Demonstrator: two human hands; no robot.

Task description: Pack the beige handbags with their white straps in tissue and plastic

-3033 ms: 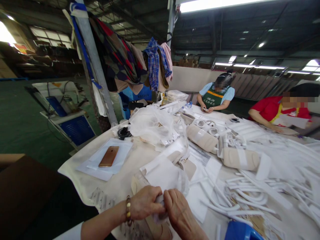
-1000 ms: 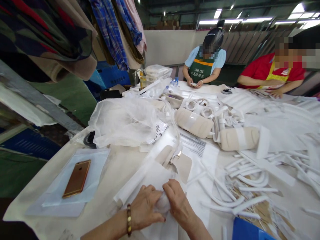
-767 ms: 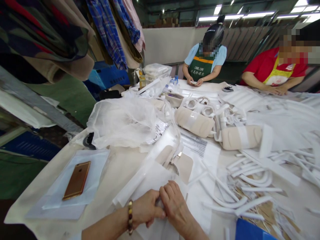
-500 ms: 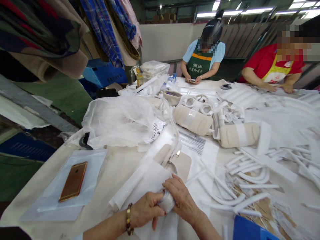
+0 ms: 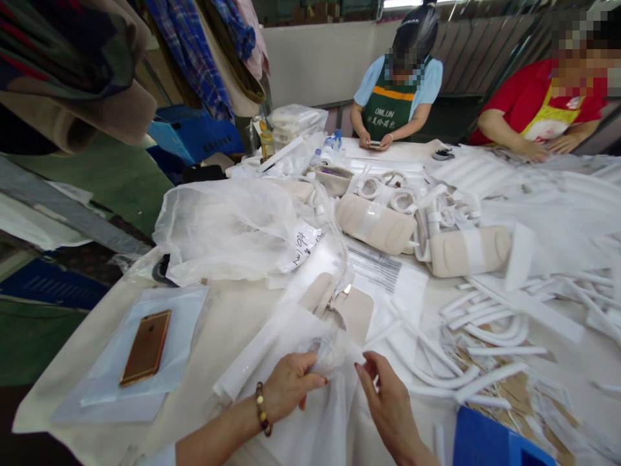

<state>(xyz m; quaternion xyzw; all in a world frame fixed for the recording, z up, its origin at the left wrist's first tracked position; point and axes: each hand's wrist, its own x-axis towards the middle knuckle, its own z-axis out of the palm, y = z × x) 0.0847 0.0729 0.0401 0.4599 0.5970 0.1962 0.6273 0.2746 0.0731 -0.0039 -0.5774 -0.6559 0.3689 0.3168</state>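
Observation:
A thin white wrapping sheet (image 5: 334, 395) lies bunched in front of me, around a rounded, translucent bundle (image 5: 330, 353) whose contents I cannot make out. My left hand (image 5: 290, 386), with a beaded bracelet on its wrist, grips the sheet at the bundle's left side between thumb and fingers. Just right of the bundle is my right hand (image 5: 388, 398), its thumb and forefinger drawn together by the sheet's edge; anything between them is too small to name. Beyond the bundle lies a beige bag (image 5: 361, 314) with a metal ring and strap, partly under the sheet.
Wrapped beige bags (image 5: 376, 223) and a cloudy plastic bag (image 5: 233, 233) lie farther back. A phone (image 5: 146, 346) rests on sheets at left. White foam strips (image 5: 499, 330) and a blue bin (image 5: 499, 440) are at right. Two people (image 5: 398, 110) work across the table.
My right hand has come off the bundle and moved to the right, while my left hand stays at it. The sheet around the bundle has opened out. The view has tilted slightly down.

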